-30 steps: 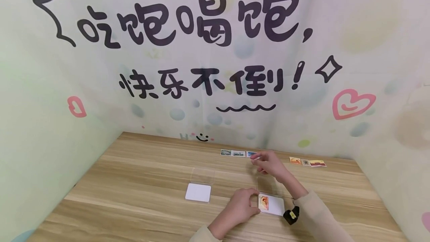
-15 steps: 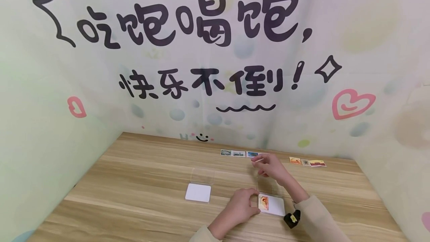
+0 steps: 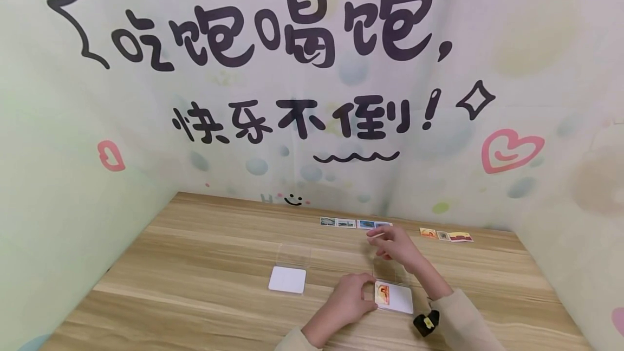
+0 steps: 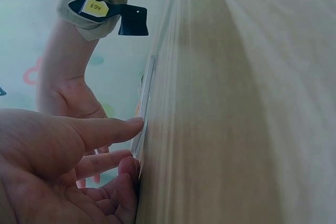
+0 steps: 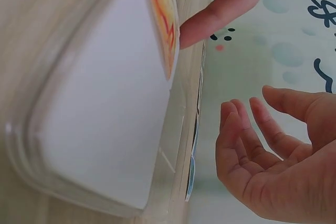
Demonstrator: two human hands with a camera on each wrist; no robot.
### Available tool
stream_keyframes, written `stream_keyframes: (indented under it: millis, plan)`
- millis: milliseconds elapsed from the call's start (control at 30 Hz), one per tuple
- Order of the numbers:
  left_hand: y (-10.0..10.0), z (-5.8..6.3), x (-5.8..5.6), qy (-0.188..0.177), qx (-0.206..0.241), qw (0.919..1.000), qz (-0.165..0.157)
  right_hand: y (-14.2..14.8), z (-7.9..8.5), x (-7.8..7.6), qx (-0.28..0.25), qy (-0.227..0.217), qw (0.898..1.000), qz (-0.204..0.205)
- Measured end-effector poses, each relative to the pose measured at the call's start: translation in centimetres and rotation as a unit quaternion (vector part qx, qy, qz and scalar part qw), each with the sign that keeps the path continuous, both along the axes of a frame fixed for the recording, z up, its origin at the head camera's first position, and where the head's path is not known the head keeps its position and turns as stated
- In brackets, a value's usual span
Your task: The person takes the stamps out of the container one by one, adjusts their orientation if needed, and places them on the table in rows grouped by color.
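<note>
A flat clear plastic case (image 3: 411,310) with a white card (image 3: 401,299) in it lies on the table, its clear lid folded back. An orange picture stamp (image 3: 383,293) sits at the card's left end, also visible in the right wrist view (image 5: 166,19). My left hand (image 3: 347,298) holds the case's left edge between thumb and fingers; the left wrist view shows the thumb (image 4: 113,131) against the edge. My right hand (image 3: 398,246) hovers above the lid, near the blue stamps (image 3: 366,224). Its fingers are loosely bent, apart from the thumb, holding nothing.
A second open clear case with a white card (image 3: 287,279) lies to the left. Dark scenic stamps (image 3: 345,223) line the back of the table (image 3: 205,264), with a red and yellow stamp (image 3: 461,236) in another row at right. A printed cloth wall (image 3: 292,177) stands behind.
My right hand has drawn slightly back toward me and right, uncovering more of the blue stamps. The left hand and the case stay where they were.
</note>
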State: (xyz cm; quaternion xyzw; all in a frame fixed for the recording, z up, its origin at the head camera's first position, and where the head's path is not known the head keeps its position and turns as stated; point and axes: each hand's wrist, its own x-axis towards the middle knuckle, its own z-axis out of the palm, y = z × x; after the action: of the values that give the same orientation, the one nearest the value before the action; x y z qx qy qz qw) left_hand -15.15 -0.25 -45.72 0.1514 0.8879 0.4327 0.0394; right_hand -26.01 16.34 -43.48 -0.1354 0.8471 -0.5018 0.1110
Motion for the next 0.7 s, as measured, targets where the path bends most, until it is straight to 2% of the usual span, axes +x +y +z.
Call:
stream_keyframes:
  millis: [700]
  plan:
    - [-0.2, -0.2, -0.1, -0.007, 0.016, 0.9998, -0.005, 0.6, 0.2, 1.3, -0.005, -0.009, 1.0, -0.012]
